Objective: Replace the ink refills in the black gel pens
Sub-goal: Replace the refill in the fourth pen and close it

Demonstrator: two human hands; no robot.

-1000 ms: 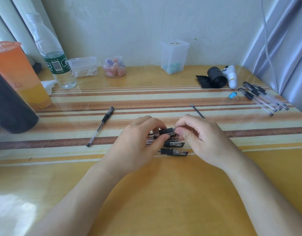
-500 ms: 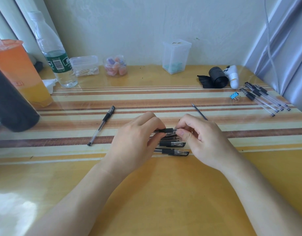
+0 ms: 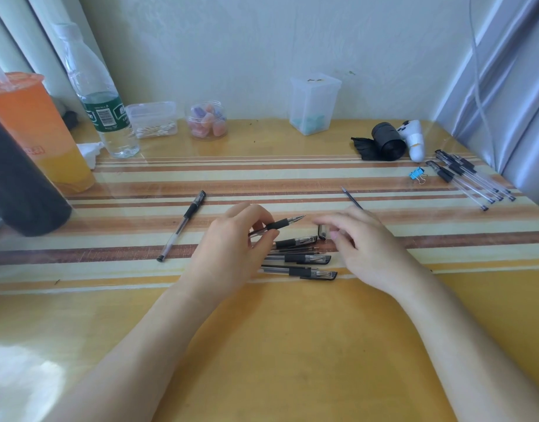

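Nearest, on the yellow table [image 3: 292,345]: three capped pens [image 3: 301,272] lie side by side, tips right, with thin loose refills [image 3: 295,249] between them. Just beyond, left hand [image 3: 228,254] grasps the uncapped pen [image 3: 277,224] by its barrel, fingers curled round it, tip bare and pointing right.

Change: half a second ago both hands met on this pen with its cap on; now the cap [image 3: 322,232] is off and sits at the right hand's fingertips, apart from the pen tip. Right hand [image 3: 368,248] has pulled off to the right and is motion-blurred; cannot tell if it pinches the cap or has let it go.

Meaning, as a guess: uncapping is done, and the next step is likely unscrewing the tip section to draw the old refill out. The pen stays with the left hand, so the right must do the twisting.

Farther: a single pen [image 3: 183,226] lies to the left, and a lone refill [image 3: 352,197] lies beyond the right hand. Far right is a row of pens [image 3: 469,178], with a blue binder clip [image 3: 417,175] beside it.
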